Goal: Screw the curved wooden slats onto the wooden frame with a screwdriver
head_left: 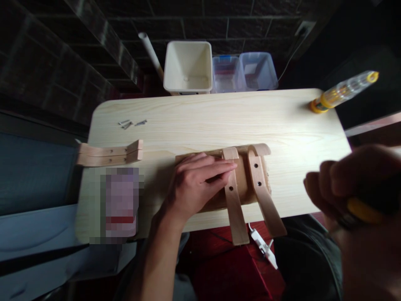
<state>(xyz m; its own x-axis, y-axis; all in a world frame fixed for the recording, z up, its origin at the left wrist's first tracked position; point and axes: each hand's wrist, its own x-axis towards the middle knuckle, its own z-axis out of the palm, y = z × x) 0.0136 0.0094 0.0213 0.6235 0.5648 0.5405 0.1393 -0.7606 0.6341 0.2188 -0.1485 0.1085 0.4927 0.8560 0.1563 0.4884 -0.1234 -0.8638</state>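
My left hand [196,177] rests over a brown cardboard-like block [244,184]. Its thumb and fingertips are pinched together on a curved wooden strip [237,221], above a dark hole; whatever they hold there is hidden. A second curved wooden strip [266,200] with two holes lies to the right on the same block, and both strips overhang the table's front edge. At the right, my right hand [354,184] is raised and closed around a black-and-yellow handle [365,209], blurred and dark, so the tool's kind does not show.
Several screws [127,124] lie at the table's [219,121] back left, above two stacked wooden pieces [109,154]. A pixelated pinkish item [122,200] is at front left. A clear, yellow-ended bottle-shaped container [344,94] stands back right. Bins [188,67] stand behind; a power strip [263,246] is below.
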